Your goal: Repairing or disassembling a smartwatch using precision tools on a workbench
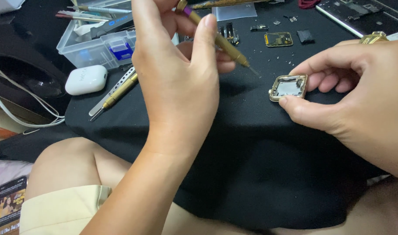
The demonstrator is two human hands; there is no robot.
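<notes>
Already the small gold watch case (288, 86) lies open on the black surface (251, 143), right hand (360, 95) pinching its edge. Left hand (177, 65) holds a gold screwdriver (220, 41) just above it; inside screws maybe remain.

left hand (177, 74) raised (fingers curled); right hand (355, 87) pinching.

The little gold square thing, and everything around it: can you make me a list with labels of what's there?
Left hand: holds a gold screwdriver, tip in the air, apart from the case
Right hand: fingers pinch a small gold square case
Surface: black cloth
Left of the hands: white earbud case, second gold tool, clear plastic box
Behind: small loose parts
</notes>
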